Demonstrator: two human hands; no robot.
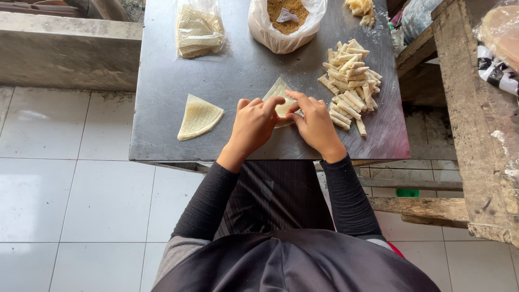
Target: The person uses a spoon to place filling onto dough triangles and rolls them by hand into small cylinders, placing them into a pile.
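— What are the 2 hands doing at the metal table?

— The left hand and right hand pinch a triangular wrapper near the front edge, fingers curled onto it.

— And around them?

— A stack of wrappers lies toward the front-left corner; a pile of finished rolls along the right edge; a bag of brown filling and a bag of wrappers at the back edge.
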